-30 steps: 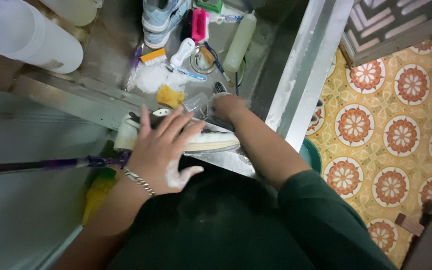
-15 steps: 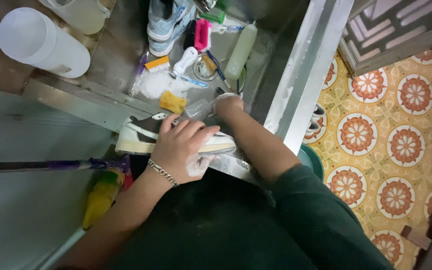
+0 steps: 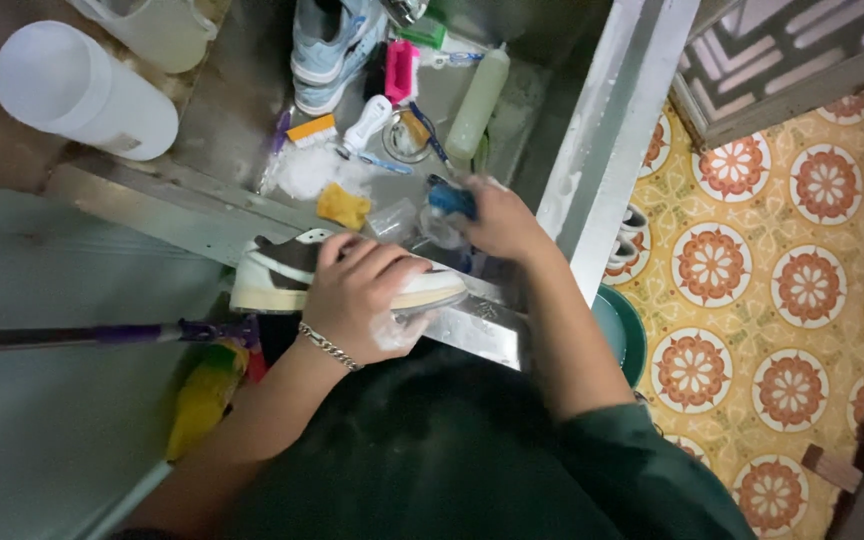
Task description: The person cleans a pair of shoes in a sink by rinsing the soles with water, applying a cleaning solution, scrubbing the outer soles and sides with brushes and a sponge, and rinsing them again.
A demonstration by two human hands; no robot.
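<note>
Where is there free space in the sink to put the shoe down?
Bare sink floor lies left of the blue shoe, and some by the right wall beside the bottle. The middle is crowded with brushes, foam and the yellow sponge. The left hand holds the shoe on the rim.

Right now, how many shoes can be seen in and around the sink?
3. A dark-and-white sneaker lies on the sink's front edge under the left hand; a light-blue sneaker stands at the back; a shoe rests on the floor. Others may be hidden.
</note>
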